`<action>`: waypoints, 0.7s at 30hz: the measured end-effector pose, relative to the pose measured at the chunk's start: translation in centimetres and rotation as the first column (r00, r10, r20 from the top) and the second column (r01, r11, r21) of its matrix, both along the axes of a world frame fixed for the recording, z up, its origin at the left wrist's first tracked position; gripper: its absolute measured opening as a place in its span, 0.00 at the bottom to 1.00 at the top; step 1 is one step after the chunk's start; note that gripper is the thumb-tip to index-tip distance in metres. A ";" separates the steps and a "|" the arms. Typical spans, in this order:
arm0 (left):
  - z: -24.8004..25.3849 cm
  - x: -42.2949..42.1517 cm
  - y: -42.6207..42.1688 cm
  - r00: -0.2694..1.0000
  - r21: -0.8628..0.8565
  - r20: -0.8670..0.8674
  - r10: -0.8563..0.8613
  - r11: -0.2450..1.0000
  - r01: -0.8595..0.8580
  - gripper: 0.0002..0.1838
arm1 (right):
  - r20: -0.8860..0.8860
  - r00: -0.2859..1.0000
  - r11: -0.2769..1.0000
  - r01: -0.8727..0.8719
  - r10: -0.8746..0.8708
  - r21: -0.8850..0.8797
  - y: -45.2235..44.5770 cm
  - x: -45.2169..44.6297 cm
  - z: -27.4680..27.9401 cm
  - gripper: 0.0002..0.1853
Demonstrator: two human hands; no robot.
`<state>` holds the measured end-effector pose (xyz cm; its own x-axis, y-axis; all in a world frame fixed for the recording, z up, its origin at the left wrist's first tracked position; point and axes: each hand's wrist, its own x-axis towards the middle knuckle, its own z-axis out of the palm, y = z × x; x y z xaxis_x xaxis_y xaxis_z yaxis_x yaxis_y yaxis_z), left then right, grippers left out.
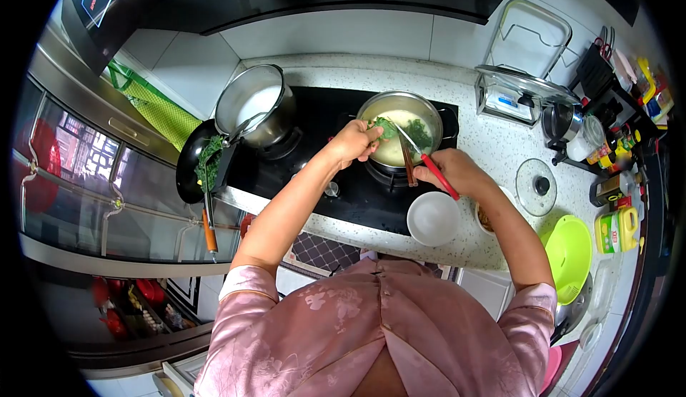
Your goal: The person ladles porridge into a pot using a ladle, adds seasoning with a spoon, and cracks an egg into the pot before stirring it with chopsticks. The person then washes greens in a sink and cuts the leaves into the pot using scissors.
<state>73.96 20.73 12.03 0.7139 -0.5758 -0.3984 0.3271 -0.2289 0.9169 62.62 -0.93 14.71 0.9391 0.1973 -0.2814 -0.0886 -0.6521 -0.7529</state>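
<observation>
Over the steel pot [373, 105] on the right burner, my left hand [351, 142] is closed on a bunch of leafy greens [386, 128]. More greens [418, 131] lie in the pale liquid [397, 155] inside. My right hand [457, 172] grips a utensil with a red handle [440, 177]; its thin metal end reaches over the pot towards the greens, and its exact kind is unclear. Brown chopsticks [409, 165] cross the pot's near rim beside my right fingers. Whether that hand also holds them, I cannot tell. A white bowl [434, 219] stands just below, on the counter side.
Left on the hob is a taller pot [283, 115] with white contents and a metal utensil. Beside it, a black pan [187, 175] holds greens and sticks out past the counter. A glass lid [536, 187], green basket [569, 261] and yellow bottle [617, 230] are at right.
</observation>
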 end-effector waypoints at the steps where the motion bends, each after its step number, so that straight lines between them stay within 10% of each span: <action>1: 0.1 0.0 0.0 0.999 -0.013 0.041 -0.011 1.000 0.011 0.11 | 0.011 1.000 0.998 -0.029 0.028 0.054 0.2 -0.1 0.1 0.28; 21: 1.5 -1.0 -1.1 0.997 -0.003 0.051 -0.059 0.998 0.059 0.16 | -0.020 0.999 0.998 -0.051 0.050 -0.044 1.1 0.5 -0.4 0.33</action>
